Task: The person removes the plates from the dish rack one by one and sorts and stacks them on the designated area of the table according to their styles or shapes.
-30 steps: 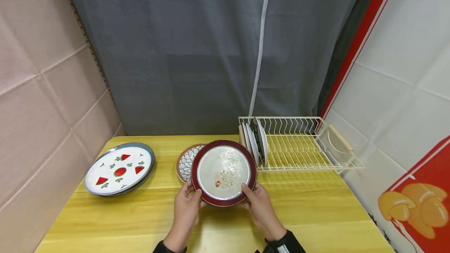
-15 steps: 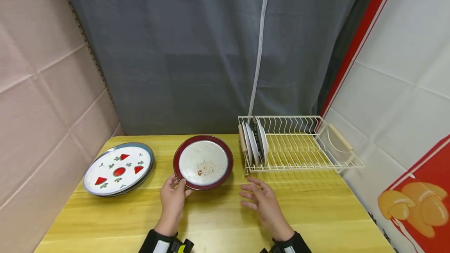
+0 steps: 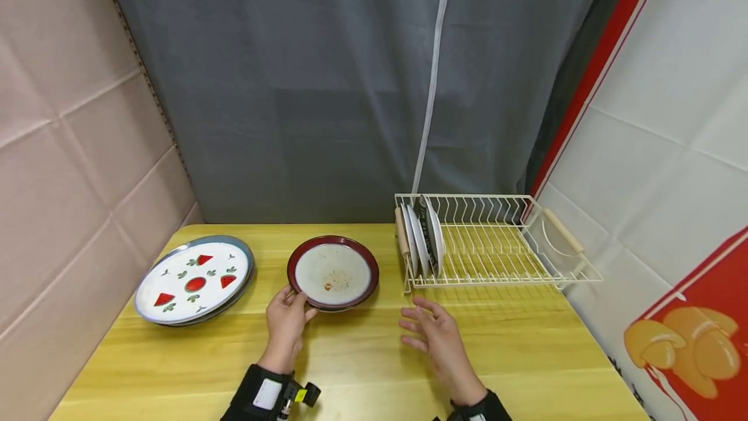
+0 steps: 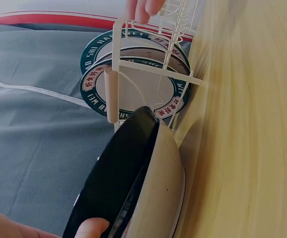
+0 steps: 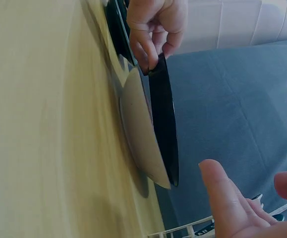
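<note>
A plate with a dark red rim and a stained, crumb-specked whitish middle point(image 3: 333, 273) lies over another plate, whose tan outer side point(image 5: 138, 126) shows beneath it in the right wrist view. My left hand point(image 3: 285, 330) pinches the upper plate's near left rim between thumb and fingers. In the left wrist view the thumb point(image 4: 92, 228) rests by the dark underside of that plate point(image 4: 111, 168). Apart from the plates, to their right, my right hand point(image 3: 435, 343) is held over the table with spread, slightly bent fingers and nothing in it.
A cream wire dish rack point(image 3: 497, 281) with wooden handles stands at the back right, several plates point(image 3: 429, 239) upright in its left end. On the left is a stack of plates, topped by one with watermelon pictures point(image 3: 195, 284). A grey curtain point(image 3: 292, 115) hangs behind the table.
The red-rimmed plate has moved left and down onto the patterned plate. My right hand has let go of it and drawn away to the right; the left hand still holds the rim.
</note>
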Demonstrator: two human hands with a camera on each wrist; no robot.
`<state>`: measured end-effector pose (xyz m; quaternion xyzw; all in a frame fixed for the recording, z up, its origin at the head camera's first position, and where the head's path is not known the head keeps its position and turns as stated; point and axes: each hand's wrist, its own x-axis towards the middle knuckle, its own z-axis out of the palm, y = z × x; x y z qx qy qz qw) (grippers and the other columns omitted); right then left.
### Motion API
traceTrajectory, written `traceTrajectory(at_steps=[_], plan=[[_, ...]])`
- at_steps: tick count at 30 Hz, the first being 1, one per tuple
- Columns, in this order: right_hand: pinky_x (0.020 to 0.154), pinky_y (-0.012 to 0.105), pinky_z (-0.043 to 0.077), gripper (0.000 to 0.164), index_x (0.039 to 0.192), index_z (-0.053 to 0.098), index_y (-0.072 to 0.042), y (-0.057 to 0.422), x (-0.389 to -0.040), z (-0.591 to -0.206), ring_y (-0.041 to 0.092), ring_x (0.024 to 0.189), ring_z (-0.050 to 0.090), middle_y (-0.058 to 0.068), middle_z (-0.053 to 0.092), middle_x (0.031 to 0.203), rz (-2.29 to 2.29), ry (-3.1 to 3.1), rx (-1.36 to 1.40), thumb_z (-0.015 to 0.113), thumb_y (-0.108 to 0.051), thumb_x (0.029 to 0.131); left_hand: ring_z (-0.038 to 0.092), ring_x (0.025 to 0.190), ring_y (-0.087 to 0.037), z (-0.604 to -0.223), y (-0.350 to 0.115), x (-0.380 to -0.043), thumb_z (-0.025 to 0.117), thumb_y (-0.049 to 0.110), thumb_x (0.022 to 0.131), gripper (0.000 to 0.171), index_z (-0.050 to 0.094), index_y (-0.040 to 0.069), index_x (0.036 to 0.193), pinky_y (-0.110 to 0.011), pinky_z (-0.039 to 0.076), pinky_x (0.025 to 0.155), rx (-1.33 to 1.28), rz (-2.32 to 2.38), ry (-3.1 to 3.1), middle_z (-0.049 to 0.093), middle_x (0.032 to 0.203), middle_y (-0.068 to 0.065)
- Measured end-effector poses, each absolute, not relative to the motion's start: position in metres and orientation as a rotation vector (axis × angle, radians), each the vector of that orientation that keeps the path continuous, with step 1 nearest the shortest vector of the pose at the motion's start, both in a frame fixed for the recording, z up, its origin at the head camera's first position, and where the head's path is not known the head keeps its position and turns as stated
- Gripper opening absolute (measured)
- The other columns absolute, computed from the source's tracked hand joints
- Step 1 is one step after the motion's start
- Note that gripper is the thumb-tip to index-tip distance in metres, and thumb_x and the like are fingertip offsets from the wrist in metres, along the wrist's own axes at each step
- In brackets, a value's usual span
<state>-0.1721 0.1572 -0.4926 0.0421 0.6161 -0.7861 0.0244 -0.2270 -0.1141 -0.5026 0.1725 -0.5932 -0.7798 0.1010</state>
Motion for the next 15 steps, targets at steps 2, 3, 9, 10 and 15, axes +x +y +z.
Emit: traceTrajectory(at_steps=[2, 3, 9, 10, 15], plan=[[0.083, 0.041, 0.062, 0.048, 0.144, 0.04, 0.01, 0.157, -0.171, -0.494, 0.032, 0.106, 0.07, 0.026, 0.064, 0.126, -2.42, 1.911, 0.131, 0.054, -0.02, 0.109, 0.064, 0.105, -0.029, -0.502, -0.115, -0.227, 0.049, -0.001, 0.103, 0.053, 0.031, -0.017, 0.151, -0.027, 0.061, 0.076, 0.519, -2.304, -1.758, 0.047, 0.134, -0.036], [0.083, 0.041, 0.062, 0.048, 0.144, 0.039, 0.01, 0.156, -0.171, -0.495, 0.033, 0.107, 0.069, 0.026, 0.065, 0.126, -2.414, 1.914, 0.129, 0.054, -0.019, 0.109, 0.063, 0.108, -0.031, -0.502, -0.115, -0.227, 0.049, -0.001, 0.104, 0.053, 0.03, -0.017, 0.151, -0.028, 0.061, 0.076, 0.52, -2.305, -1.753, 0.045, 0.134, -0.036], [0.084, 0.042, 0.061, 0.048, 0.147, 0.038, 0.009, 0.158, -0.171, -0.495, 0.035, 0.109, 0.068, 0.023, 0.066, 0.125, -2.433, 1.909, 0.133, 0.053, -0.018, 0.109, 0.062, 0.112, -0.036, -0.502, -0.123, -0.227, 0.05, -0.002, 0.105, 0.05, 0.032, -0.017, 0.15, -0.029, 0.061, 0.081, 0.517, -2.307, -1.772, 0.043, 0.136, -0.038], [0.084, 0.042, 0.061, 0.048, 0.147, 0.038, 0.009, 0.158, -0.172, -0.494, 0.035, 0.11, 0.068, 0.023, 0.066, 0.125, -2.437, 1.908, 0.136, 0.053, -0.018, 0.109, 0.063, 0.11, -0.035, -0.502, -0.124, -0.228, 0.05, -0.002, 0.105, 0.05, 0.033, -0.017, 0.15, -0.029, 0.06, 0.081, 0.511, -2.307, -1.786, 0.044, 0.136, -0.038], [0.083, 0.041, 0.062, 0.048, 0.146, 0.04, 0.009, 0.157, -0.173, -0.491, 0.036, 0.109, 0.068, 0.025, 0.066, 0.125, -2.422, 1.93, 0.136, 0.053, -0.019, 0.109, 0.066, 0.103, -0.031, -0.501, -0.127, -0.228, 0.054, -0.004, 0.103, 0.049, 0.036, -0.021, 0.146, -0.029, 0.061, 0.081, 0.482, -2.285, -1.83, 0.048, 0.131, -0.04]])
